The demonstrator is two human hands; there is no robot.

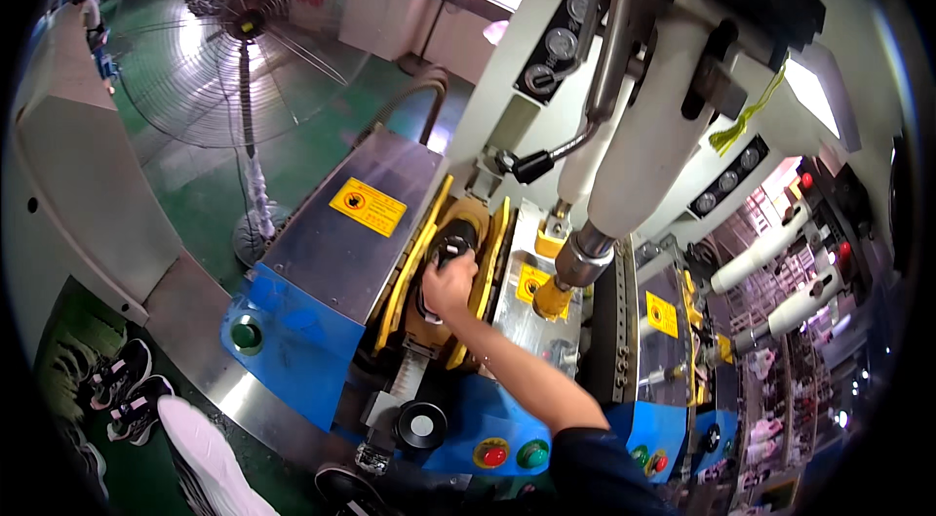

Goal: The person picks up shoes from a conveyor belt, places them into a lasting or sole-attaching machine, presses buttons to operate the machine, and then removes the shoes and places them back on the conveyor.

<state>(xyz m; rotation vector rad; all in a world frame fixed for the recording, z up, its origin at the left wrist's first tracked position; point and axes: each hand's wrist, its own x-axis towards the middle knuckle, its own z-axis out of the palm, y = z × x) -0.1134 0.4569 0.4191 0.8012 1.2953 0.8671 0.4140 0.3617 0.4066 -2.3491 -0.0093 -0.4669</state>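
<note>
My right hand [449, 288] reaches in from the lower right, its fingers closed round the upper of a black shoe [455, 239]. The shoe sits lengthwise in a narrow bay of a pressing machine, between a left yellow side pad [398, 294] and a right yellow side pad [498, 241]. Part of the shoe is hidden under my hand. Just right of the bay, a white press arm [639, 136] ends in a metal collar and a yellow tip [552, 301]. My left hand is out of the picture.
Below the bay are a black round knob [421, 425], a red button [494, 456] and a green button [533, 455]. A steel cover [351, 214] flanks it. At lower left lie dark shoes [136, 404] and a shoe with a white sole [210, 448]. A large fan [249, 24] stands behind.
</note>
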